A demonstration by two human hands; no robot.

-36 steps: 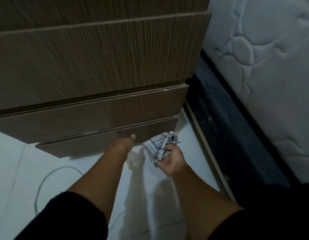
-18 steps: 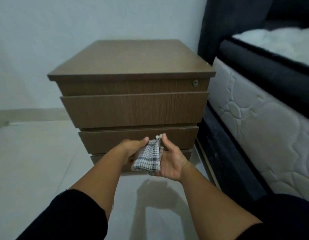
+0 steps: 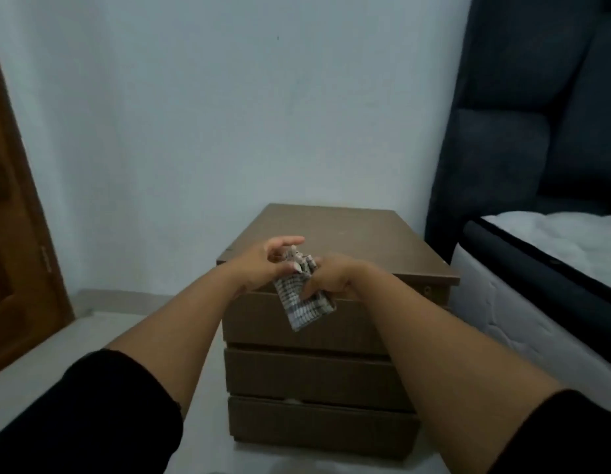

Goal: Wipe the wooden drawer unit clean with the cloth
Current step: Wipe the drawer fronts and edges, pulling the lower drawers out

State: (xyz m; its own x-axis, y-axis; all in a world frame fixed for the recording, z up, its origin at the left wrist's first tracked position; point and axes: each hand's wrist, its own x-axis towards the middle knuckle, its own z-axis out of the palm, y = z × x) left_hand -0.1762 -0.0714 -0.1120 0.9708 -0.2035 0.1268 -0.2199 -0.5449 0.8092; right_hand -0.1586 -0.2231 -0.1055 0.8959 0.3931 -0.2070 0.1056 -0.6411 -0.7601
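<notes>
Head view: both hands and cloth now higher, at drawer unit top.

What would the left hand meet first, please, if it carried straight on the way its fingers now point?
Probably nothing soon: the left hand points right, above the drawer unit top, just beyond the cloth. Depth is unclear.

We see the drawer unit on the floor, its back to the wall. Right of the unit stands the bed, close beside it. Left of the unit, well apart, is a door. Before the unit's top front edge, our two hands hold the cloth between them.
</notes>
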